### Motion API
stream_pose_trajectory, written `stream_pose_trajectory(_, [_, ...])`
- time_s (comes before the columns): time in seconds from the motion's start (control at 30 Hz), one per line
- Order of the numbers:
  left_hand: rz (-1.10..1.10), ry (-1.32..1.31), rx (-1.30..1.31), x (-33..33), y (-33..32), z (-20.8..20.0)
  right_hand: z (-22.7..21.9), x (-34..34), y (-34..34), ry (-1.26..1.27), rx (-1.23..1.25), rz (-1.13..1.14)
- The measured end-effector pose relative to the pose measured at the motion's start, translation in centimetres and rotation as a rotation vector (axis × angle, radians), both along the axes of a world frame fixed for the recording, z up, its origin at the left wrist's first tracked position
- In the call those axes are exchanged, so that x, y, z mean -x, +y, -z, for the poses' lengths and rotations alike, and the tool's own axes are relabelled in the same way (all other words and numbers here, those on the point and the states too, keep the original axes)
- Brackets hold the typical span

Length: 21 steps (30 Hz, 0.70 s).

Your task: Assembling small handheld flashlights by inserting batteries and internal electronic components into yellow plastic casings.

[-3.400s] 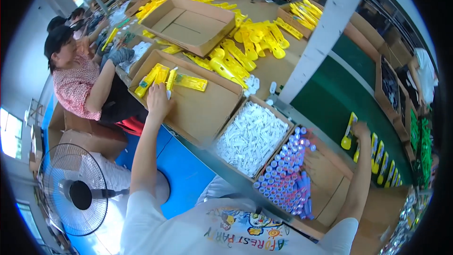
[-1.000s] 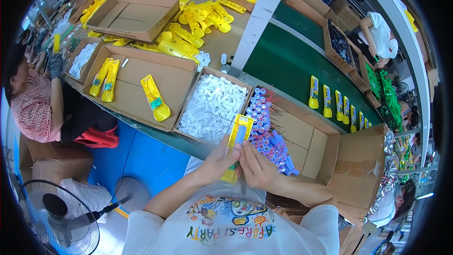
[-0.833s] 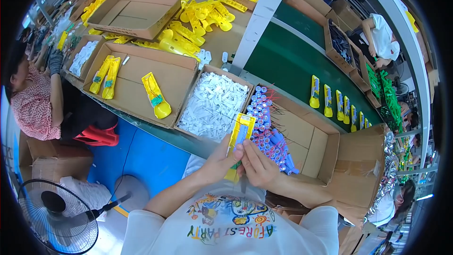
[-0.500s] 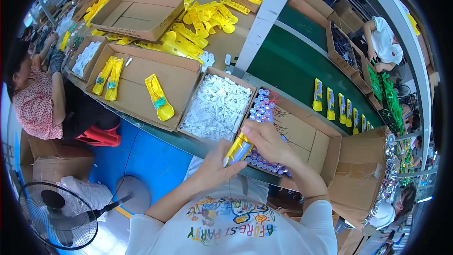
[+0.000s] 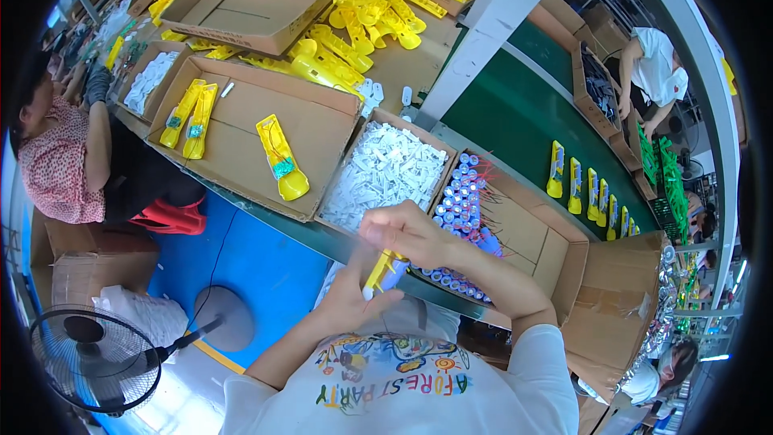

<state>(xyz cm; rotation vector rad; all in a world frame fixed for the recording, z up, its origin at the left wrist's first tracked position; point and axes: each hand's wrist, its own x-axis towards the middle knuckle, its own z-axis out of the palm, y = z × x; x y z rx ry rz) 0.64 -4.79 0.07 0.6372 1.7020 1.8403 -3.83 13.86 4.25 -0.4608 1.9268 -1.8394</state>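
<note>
So from where I'm standing, the left hand (image 5: 348,296) has a yellow casing (image 5: 374,277) gripped between thumb and fingers, with a purple cell (image 5: 392,276) lying in it; the right hand (image 5: 409,235) is curled right over its upper end (can't tell if it's actually pinching anything, those fingers hide it); the casing's up in front of the person's shirt (image 5: 386,403), just this side of the white pieces (image 5: 386,165); a cardboard tray (image 5: 322,129) off to the left has three more yellow casings in it.
</note>
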Motion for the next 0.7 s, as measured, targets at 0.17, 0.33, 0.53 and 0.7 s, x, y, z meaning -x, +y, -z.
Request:
stream_pose_trajectory(0.17, [-0.161,-0.34,-0.18,1.6,-3.0,0.5,1.4,2.6,1.8,0.254,-0.349,0.097])
stream_pose_trajectory(0.33, [-0.388,-0.427,-0.356,2.5,-2.5,-0.7,4.1,3.3,2.9,0.452,-0.646,0.016])
stream_pose_trajectory(0.53, [-0.252,-0.436,-0.249,1.6,0.0,-0.1,1.2,2.0,2.0,0.322,-0.262,0.254])
stream_pose_trajectory(0.7, [-0.162,-0.439,-0.178,1.1,1.2,-0.3,0.0,0.8,1.6,0.696,-0.368,0.307])
